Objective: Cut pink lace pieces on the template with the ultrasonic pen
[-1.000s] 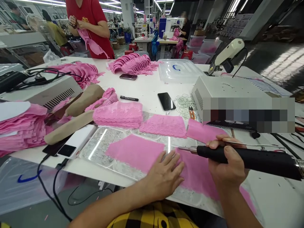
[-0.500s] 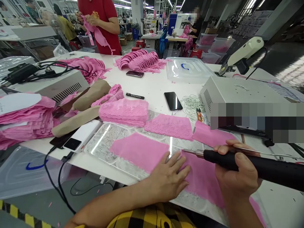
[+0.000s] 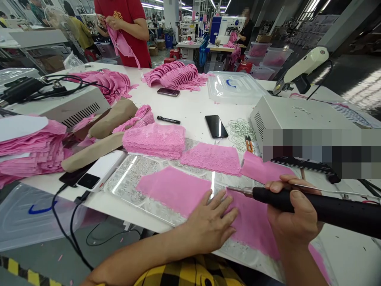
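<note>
My left hand (image 3: pixel 212 222) lies flat with fingers spread on a pink lace piece (image 3: pixel 253 224) that rests on a clear cutting plate (image 3: pixel 127 182). My right hand (image 3: pixel 293 216) is wrapped round a black hand-held cutting tool (image 3: pixel 324 208) whose metal tip (image 3: pixel 236 190) meets the lace's upper left edge, just past my left fingertips. A second pink lace piece (image 3: pixel 174 188) lies on the plate to the left. Another lace piece (image 3: pixel 212 157) and a stack of folded lace (image 3: pixel 154 140) sit behind them.
A white machine box (image 3: pixel 294 117) stands at right, another (image 3: pixel 64 105) at left with pink stacks (image 3: pixel 32 153). A phone (image 3: pixel 216 126), marker (image 3: pixel 168 120), elastic loops (image 3: pixel 239 130), snips (image 3: pixel 249 143) and power bank (image 3: pixel 99 170) lie about. A person in red (image 3: pixel 127 24) handles pink fabric across the table.
The view shifted slightly left and then steadied. My hands and the tool keep almost the same pose on the lace, the tip staying at its edge.
</note>
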The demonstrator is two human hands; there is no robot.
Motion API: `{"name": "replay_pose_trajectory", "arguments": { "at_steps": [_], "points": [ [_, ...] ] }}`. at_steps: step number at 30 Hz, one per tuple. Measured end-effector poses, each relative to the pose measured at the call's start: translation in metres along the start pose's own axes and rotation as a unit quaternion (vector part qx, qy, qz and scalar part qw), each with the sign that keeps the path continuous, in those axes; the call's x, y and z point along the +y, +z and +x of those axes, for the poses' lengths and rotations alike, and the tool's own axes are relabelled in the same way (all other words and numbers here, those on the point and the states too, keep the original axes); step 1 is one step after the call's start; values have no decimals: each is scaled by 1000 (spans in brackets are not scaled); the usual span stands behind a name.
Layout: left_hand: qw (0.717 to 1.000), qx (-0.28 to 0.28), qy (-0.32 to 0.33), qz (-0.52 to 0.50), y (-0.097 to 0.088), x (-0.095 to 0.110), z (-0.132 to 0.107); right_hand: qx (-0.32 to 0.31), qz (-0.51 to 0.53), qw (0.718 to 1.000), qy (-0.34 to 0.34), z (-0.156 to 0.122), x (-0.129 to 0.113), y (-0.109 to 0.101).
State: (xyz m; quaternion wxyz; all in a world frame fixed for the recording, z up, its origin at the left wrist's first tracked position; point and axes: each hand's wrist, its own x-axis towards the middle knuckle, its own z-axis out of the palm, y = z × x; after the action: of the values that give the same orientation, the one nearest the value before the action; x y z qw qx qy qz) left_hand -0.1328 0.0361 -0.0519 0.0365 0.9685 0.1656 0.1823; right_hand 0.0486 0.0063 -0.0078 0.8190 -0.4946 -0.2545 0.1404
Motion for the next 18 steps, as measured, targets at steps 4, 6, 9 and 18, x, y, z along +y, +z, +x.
{"name": "replay_pose_trajectory", "arguments": {
  "at_steps": [4,6,9,18],
  "points": [
    [1000,-4,0,-4,-1,-1,0,-25,4,1000,-14,-1,0,0],
    [1000,-5,-2,-10,0,-1,0,-31,4,999,-21,-2,0,1],
    [1000,2,-1,-14,2,-1,0,-34,11,999,-18,-2,1,3],
    [999,16,36,25,7,-4,3,105,33,992,-64,18,-31,-35]
  ]
}}
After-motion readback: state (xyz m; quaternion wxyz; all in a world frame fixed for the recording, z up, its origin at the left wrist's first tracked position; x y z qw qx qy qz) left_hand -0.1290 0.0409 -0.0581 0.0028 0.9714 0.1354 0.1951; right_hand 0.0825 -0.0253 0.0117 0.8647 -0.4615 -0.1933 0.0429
